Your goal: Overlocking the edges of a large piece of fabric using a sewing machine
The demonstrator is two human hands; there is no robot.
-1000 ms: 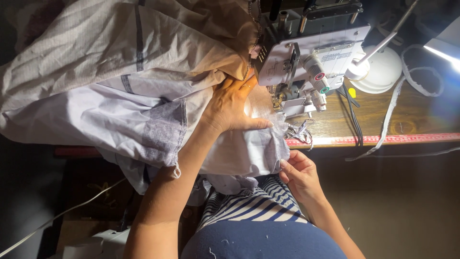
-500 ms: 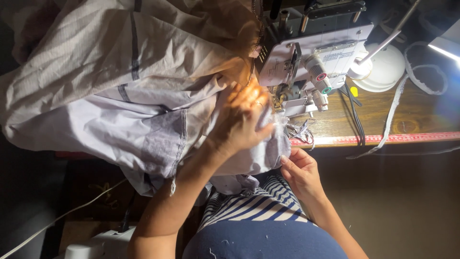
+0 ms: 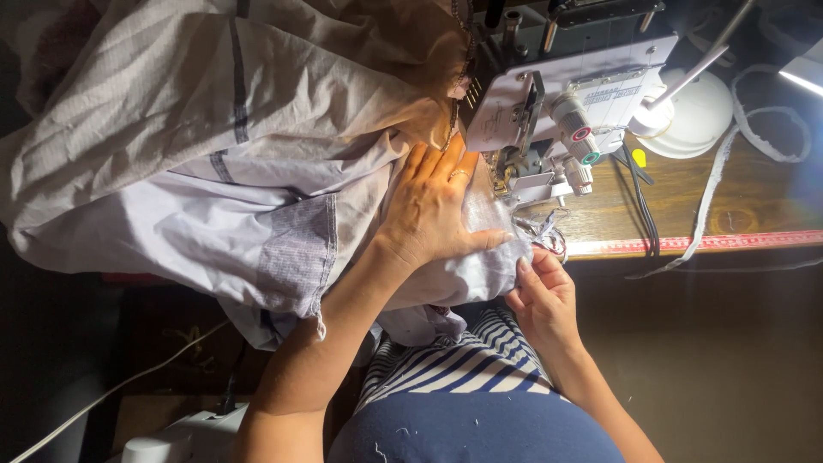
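The left hand [image 3: 433, 210] is lying flat on the pale grey fabric [image 3: 214, 171], palm down, its fingers [image 3: 420, 163] stretched forward and held close together, thumb angled out toward the machine. It is pressing the cloth down on the desk [image 3: 686, 193] just in front of the sewing machine [image 3: 557, 94], right beside the presser foot area. The fabric is spreading in big folds across the left of the desk, with a darker woven patch [image 3: 296, 249] hanging over the near edge and a loose end drooping toward the person's lap.

The right hand [image 3: 542, 296] is sitting lower, at the desk's front edge, its fingers curled and pinching the fabric's frayed edge [image 3: 540, 236] just beneath the machine's foot. The two hands are working near each other, the cloth stretched between them.

A red measuring tape [image 3: 703, 243] is running along the desk's front edge. A white round lamp base [image 3: 694, 116] is standing behind the machine, and a strip of white ribbon [image 3: 716, 184] is trailing across the wood.
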